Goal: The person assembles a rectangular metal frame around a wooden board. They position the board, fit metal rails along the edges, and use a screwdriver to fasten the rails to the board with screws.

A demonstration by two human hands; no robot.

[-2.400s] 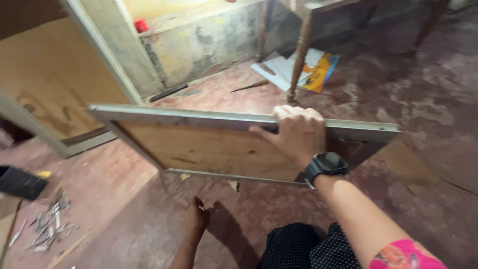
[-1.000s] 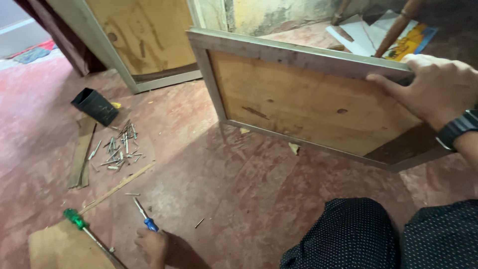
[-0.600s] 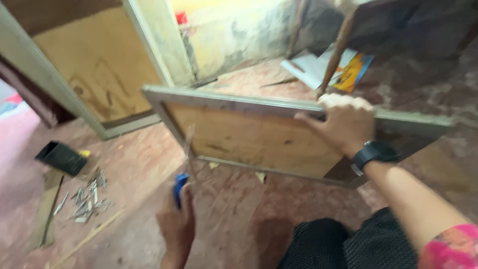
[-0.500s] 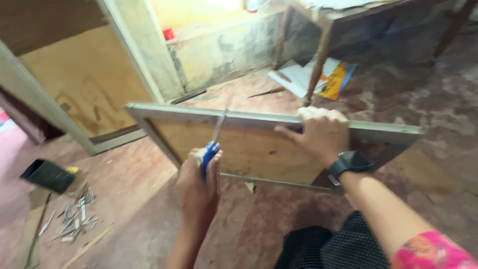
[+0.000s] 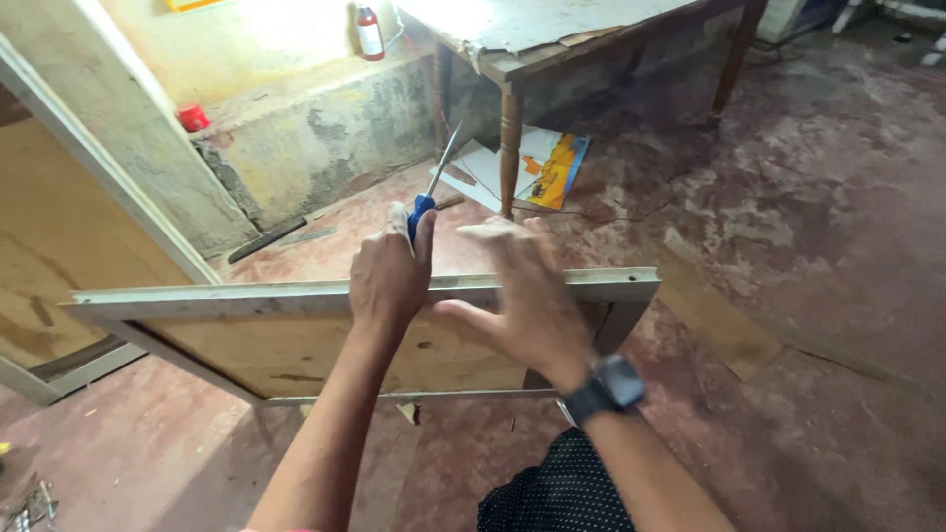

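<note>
A framed wooden panel [image 5: 246, 340] stands on edge on the reddish floor, its pale top rail [image 5: 197, 296] running left to right in front of me. My left hand [image 5: 386, 281] is closed around a blue-handled screwdriver [image 5: 424, 207], shaft pointing up and away, just above the rail's middle. My right hand [image 5: 522, 296], with a dark watch on the wrist, hovers blurred over the rail with fingers spread, right beside the left hand. Whether it touches the rail is unclear.
A worn wooden table [image 5: 552, 39] stands ahead, coloured papers [image 5: 547, 167] lying by its leg. A concrete ledge [image 5: 296, 128] carries a red cap and a bottle [image 5: 370, 30]. Another framed panel [image 5: 69, 227] leans at left. Loose nails [image 5: 25, 507] lie bottom left.
My left hand picked the screwdriver off the floor and brought it up to the panel's top rail. My right hand has come off its grip on the rail and opened.
</note>
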